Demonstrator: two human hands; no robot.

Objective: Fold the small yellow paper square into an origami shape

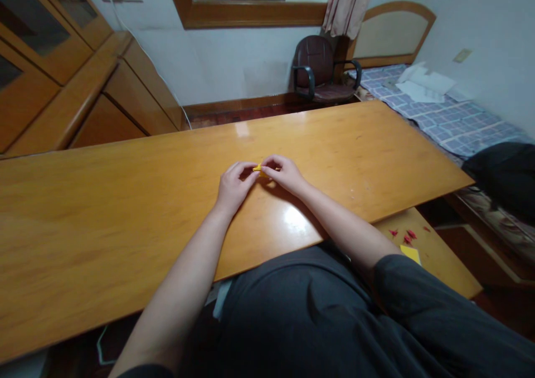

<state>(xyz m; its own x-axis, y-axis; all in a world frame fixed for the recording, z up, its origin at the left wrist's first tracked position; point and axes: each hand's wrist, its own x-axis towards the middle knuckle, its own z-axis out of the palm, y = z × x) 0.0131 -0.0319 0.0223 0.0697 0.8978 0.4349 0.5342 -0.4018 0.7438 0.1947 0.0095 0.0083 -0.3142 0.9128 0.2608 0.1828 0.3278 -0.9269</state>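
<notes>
A small piece of folded yellow paper (pixel 258 168) is pinched between my two hands, just above the wooden table (pixel 125 211). My left hand (pixel 236 184) grips its left side between thumb and fingertips. From the other side, my right hand (pixel 283 173) closes on it with thumb and index finger. The fingers cover much of the paper, so its full folded shape cannot be made out.
To my right, a lower wooden surface (pixel 447 255) bears several small red folded pieces (pixel 408 237) and a yellow paper sheet (pixel 411 253). Beyond the table stand a brown office chair (pixel 315 66) and a bed (pixel 455 119) with papers (pixel 424 83). Wooden cabinets (pixel 96 99) line the left.
</notes>
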